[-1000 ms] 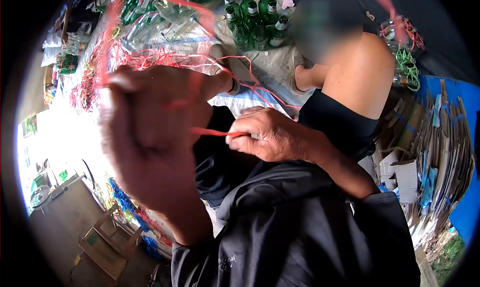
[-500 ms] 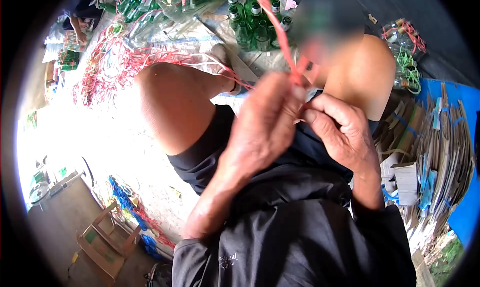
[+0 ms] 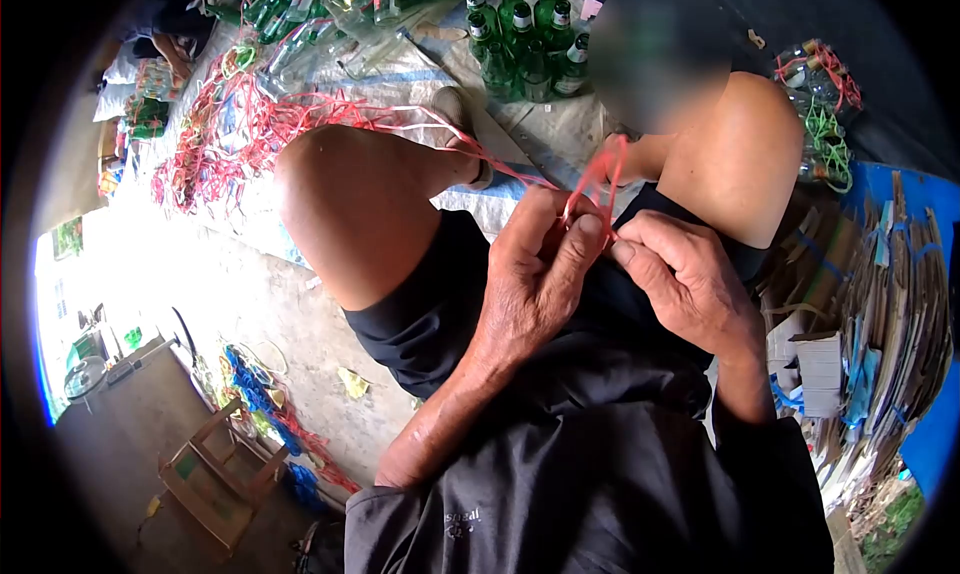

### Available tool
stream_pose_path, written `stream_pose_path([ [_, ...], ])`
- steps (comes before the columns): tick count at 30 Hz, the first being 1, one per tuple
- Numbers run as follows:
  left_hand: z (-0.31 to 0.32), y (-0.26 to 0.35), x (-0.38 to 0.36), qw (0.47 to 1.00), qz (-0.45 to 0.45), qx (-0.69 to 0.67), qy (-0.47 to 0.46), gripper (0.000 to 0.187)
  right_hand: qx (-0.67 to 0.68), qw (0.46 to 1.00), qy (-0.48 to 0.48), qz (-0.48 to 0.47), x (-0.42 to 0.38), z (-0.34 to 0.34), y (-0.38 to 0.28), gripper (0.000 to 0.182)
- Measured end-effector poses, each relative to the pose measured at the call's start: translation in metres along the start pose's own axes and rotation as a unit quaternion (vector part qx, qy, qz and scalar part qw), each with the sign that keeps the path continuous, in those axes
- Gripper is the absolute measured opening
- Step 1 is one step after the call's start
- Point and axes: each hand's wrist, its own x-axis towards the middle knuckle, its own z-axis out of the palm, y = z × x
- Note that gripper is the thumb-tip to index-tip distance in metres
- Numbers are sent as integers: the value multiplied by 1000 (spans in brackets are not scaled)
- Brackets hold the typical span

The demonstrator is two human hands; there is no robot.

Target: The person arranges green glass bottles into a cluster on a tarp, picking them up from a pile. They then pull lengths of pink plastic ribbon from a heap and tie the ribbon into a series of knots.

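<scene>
Red plastic strapping twine stands up in a loop between my two hands, above my lap. My left hand is closed round it, thumb pressed against the curled fingers. Just to its right, my right hand pinches the twine with thumb and forefinger. One strand runs from my left hand past my knee to a large tangled heap of red and pink twine on the ground at the left. The exact crossing of the strands is hidden by my fingers.
Upright green bottles stand ahead of my feet; loose clear and green bottles lie to their left. Bundled cardboard is at my right. A small wooden stool stands at lower left. Another person's hand shows at upper left.
The long upright strand of twine has come down into a small loop at my fingers. My left hand has turned and lowered slightly; my right hand keeps its pinch.
</scene>
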Motion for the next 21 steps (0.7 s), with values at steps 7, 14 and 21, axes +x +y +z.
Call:
stream_pose_path([
  [7, 5, -13, -3, 998, 63, 19, 14, 13, -10, 999, -28, -20, 1, 2, -2, 12],
  [14, -11, 9, -13, 994, -51, 83, -56, 28, 19, 1000, -15, -12, 9, 0, 2, 17],
  [21, -62, 78, -9, 892, -71, -216, 392, 29, 49, 998, 15, -23, 15, -11, 16, 20],
])
